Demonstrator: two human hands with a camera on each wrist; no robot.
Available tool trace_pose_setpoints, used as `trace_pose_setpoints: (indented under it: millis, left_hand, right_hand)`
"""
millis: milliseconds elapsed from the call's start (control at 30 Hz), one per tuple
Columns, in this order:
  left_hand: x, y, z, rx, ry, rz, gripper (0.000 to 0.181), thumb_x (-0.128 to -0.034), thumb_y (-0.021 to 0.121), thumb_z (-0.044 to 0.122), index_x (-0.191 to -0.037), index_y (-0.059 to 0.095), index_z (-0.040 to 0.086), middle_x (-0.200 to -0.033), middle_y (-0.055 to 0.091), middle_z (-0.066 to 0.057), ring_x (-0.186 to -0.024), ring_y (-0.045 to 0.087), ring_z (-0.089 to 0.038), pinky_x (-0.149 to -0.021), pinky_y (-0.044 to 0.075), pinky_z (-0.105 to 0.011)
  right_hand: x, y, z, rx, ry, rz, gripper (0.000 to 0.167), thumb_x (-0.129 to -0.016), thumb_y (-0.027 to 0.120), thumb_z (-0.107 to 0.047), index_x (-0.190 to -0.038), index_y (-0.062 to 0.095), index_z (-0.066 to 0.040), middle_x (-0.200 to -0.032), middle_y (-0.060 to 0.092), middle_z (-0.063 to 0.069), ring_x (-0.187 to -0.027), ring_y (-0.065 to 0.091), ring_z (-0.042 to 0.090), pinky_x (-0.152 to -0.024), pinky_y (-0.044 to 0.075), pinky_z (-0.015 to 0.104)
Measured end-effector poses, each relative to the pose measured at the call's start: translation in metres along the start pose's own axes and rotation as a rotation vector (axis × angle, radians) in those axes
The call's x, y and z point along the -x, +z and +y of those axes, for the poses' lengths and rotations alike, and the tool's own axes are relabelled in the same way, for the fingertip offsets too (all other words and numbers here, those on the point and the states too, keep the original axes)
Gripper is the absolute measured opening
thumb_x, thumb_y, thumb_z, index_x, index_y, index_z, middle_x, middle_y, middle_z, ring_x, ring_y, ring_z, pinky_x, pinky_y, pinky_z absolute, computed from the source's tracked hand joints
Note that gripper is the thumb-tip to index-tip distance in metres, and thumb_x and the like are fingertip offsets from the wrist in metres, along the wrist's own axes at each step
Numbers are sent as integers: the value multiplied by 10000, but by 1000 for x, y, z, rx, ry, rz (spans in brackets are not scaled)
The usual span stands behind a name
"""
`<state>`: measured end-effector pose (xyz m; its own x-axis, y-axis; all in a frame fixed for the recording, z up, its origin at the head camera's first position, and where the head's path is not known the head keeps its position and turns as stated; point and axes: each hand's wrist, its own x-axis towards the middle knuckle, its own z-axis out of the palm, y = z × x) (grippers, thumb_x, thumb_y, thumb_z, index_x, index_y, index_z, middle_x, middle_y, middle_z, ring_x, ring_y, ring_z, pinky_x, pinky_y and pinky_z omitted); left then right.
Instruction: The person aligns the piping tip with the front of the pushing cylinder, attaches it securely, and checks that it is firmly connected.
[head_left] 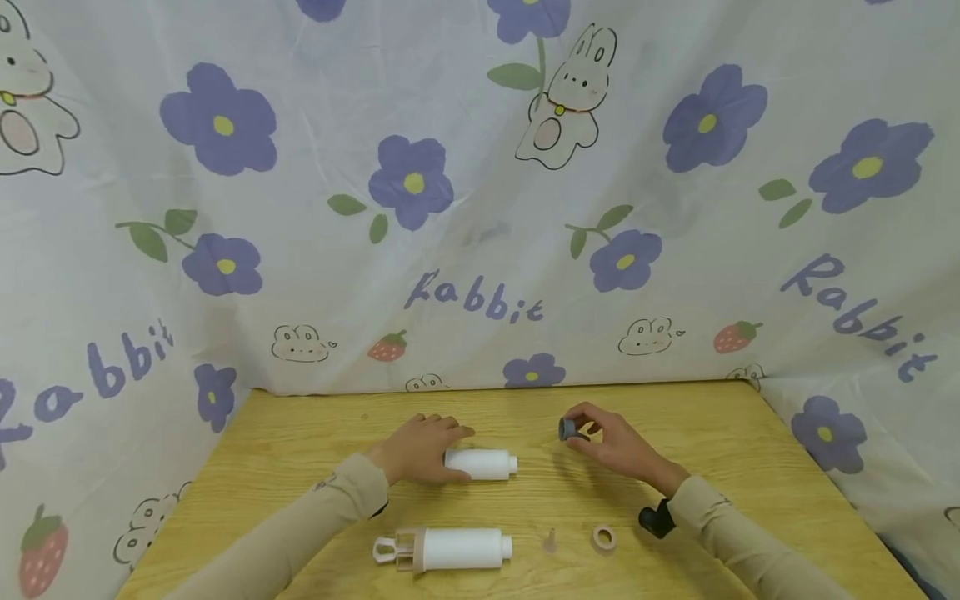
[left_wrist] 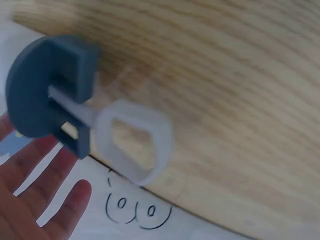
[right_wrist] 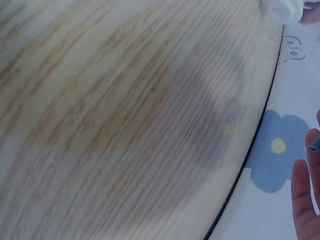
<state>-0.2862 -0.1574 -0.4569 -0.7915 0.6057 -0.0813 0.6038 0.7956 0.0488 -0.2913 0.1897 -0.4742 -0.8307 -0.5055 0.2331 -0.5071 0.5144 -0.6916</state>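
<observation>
My left hand [head_left: 423,452] grips a white syringe-like tube [head_left: 482,464] lying left to right, thumb on its near side and index finger on its far side. The left wrist view shows the tube's blue-grey end flange [left_wrist: 30,90] with a white plunger ring handle [left_wrist: 162,135] sticking out. To the right and apart from the tube, my right hand [head_left: 618,446] pinches a blue-grey ring cap [head_left: 567,429] between thumb and fingers, above the table. Only part of the right hand [right_wrist: 302,200] shows in the right wrist view.
Nearer on the wooden table [head_left: 300,533] lies a second white syringe-like tube [head_left: 462,548] with a beige flange. Right of it are a small beige cone tip [head_left: 551,542] and a beige ring [head_left: 603,539]. A patterned cloth [head_left: 465,233] hangs behind the table.
</observation>
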Motion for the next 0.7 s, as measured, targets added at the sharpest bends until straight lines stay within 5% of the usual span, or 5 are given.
trace_pose_setpoints:
  millis: [233,700]
  left_hand:
    - [7,8,1,23,26,-3,761,-831,695,632,-1414,551,165,-1273,648,-78,-1090,641,-283,-959,483,-532]
    - [8,15,3,44,45,62,496,-890,722,439,-1272,632,137,-1116,707,-48,-935,672,-214,-797,525,-431]
  right_hand:
    - [-2,2,4,-13,14,-3,281,-964,673,-242,-1224,593,-176,-1083,667,-37,-1030,636,213,-882,494,525]
    - [-3,9,9,-16,6,-17,291,-961,675,-284,-1224,601,-184,-1072,670,-44,-1021,629,213,-850,504,436]
